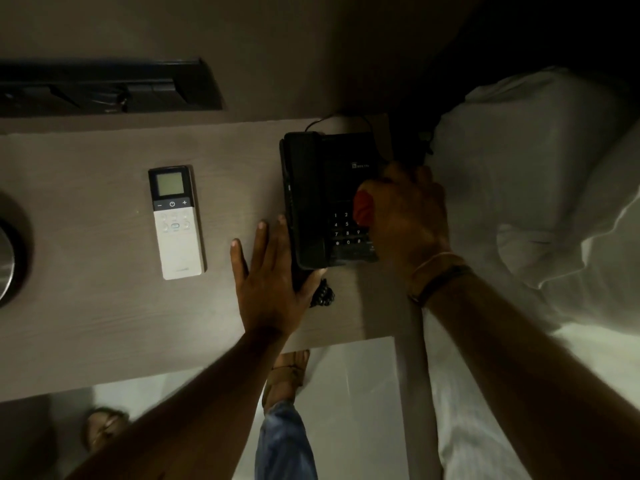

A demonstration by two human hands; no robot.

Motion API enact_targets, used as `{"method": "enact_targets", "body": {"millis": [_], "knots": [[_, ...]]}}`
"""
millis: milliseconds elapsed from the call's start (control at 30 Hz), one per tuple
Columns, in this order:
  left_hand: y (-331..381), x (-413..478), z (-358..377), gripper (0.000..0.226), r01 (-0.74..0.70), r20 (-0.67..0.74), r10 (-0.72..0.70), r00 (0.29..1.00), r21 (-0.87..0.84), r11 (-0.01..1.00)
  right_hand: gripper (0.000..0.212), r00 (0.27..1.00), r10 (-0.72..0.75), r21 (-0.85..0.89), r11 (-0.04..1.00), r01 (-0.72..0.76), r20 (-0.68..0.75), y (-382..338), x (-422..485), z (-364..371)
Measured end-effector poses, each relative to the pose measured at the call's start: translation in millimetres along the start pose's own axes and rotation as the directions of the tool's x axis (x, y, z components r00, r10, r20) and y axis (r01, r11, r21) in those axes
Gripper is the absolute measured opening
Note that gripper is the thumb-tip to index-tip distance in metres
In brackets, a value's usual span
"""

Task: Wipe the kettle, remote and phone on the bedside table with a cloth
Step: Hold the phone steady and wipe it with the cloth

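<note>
A black desk phone (322, 188) with its handset on the cradle sits on the bedside table (86, 306) at the right. My right hand (405, 216) is closed on a red cloth (363, 206) and presses it on the phone's keypad. My left hand (273, 271) lies flat with fingers spread against the phone's left side, thumb at the lower corner of the handset. A white remote (176, 223) with a small screen lies to the left of the phone. The kettle (5, 261) shows only as a metal round edge at the far left.
A dark switch panel (104, 88) is set in the wall behind the table. A white pillow and bedding (540, 188) lie directly to the right. The phone's coiled cord (323, 292) hangs near the table front. My sandalled feet (287, 375) stand on the pale floor below.
</note>
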State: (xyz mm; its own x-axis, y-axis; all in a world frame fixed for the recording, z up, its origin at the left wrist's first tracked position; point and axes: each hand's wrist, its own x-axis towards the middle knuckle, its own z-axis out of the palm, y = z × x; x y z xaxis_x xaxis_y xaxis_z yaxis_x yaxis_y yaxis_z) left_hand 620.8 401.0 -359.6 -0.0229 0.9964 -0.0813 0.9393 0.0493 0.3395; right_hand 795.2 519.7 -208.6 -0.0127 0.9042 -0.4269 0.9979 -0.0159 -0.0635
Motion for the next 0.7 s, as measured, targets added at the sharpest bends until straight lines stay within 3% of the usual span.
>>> {"method": "enact_targets", "body": {"millis": [133, 367, 433, 500, 567, 700], "knots": [[0.1, -0.1, -0.2, 0.096, 0.003, 0.006, -0.003, 1.000, -0.005, 1.000, 0.030, 0.988, -0.152, 0.036, 0.988, 0.151, 0.031, -28.6, 2.5, 3.9], [0.9, -0.1, -1.4, 0.095, 0.002, -0.009, -0.002, 1.000, -0.019, 1.000, 0.028, 0.993, 0.110, -0.043, 0.993, -0.108, 0.033, 18.6, 19.4, -9.7], [0.7, 0.7, -1.3, 0.095, 0.006, -0.008, -0.006, 1.000, -0.011, 1.000, 0.037, 0.995, 0.057, 0.073, 0.996, -0.051, -0.079, 12.4, 27.8, -7.0], [0.9, 1.0, -0.7, 0.095, 0.008, 0.001, -0.008, 1.000, -0.012, 1.000, 0.057, 0.987, -0.089, 0.169, 0.979, 0.111, -0.135, 0.4, 26.7, 4.9], [0.4, -0.4, 0.5, 0.095, 0.002, -0.003, -0.002, 1.000, -0.008, 1.000, 0.070, 0.967, -0.226, 0.131, 0.962, 0.241, -0.117, -8.5, 10.9, 33.0], [-1.4, -0.9, 3.6, 0.099, -0.003, 0.004, 0.003, 1.000, -0.014, 1.000, 0.075, 0.958, -0.260, 0.124, 0.954, 0.274, -0.121, -0.1, -39.5, 86.7]]}}
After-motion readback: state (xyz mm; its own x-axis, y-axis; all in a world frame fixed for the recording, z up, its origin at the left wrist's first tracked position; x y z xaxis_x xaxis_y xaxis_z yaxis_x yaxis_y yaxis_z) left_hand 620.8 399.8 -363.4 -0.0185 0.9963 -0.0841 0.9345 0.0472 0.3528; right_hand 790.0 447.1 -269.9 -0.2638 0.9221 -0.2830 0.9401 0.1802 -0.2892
